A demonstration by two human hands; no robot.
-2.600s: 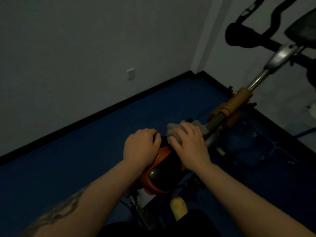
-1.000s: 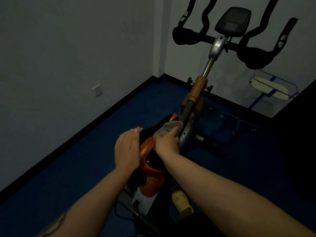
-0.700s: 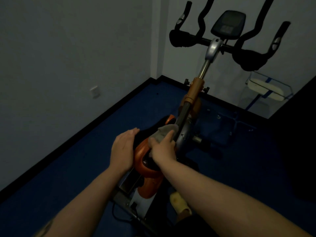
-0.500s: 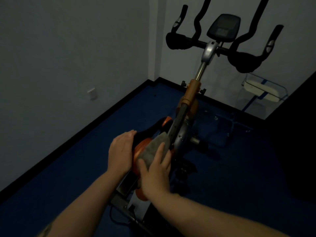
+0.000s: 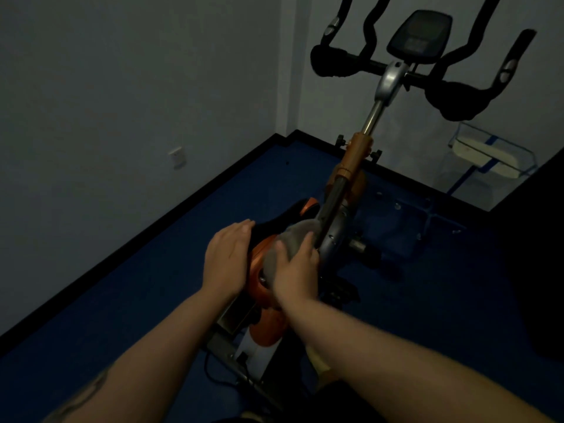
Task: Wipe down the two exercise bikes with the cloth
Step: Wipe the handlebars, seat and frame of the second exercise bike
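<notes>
An orange and black exercise bike (image 5: 354, 160) stands before me in a dim room, its black handlebars (image 5: 451, 99) and console (image 5: 419, 36) at the top. My right hand (image 5: 297, 274) presses a grey cloth (image 5: 291, 244) against the bike's orange frame cover, beside the silver post. My left hand (image 5: 227, 259) lies flat with straight fingers on the left side of that orange cover (image 5: 259, 270). Only one bike is in view.
Blue floor (image 5: 442, 300) surrounds the bike. White walls meet in a corner behind it, with a wall socket (image 5: 177, 157) at the left. A clear stand holding a white object (image 5: 488, 157) sits at the back right. A dark mass (image 5: 537, 270) fills the right edge.
The right hand has slid the cloth down and back along the orange cover, its fingers now spread over the cloth. The left hand stayed on the cover. The view tilted slightly.
</notes>
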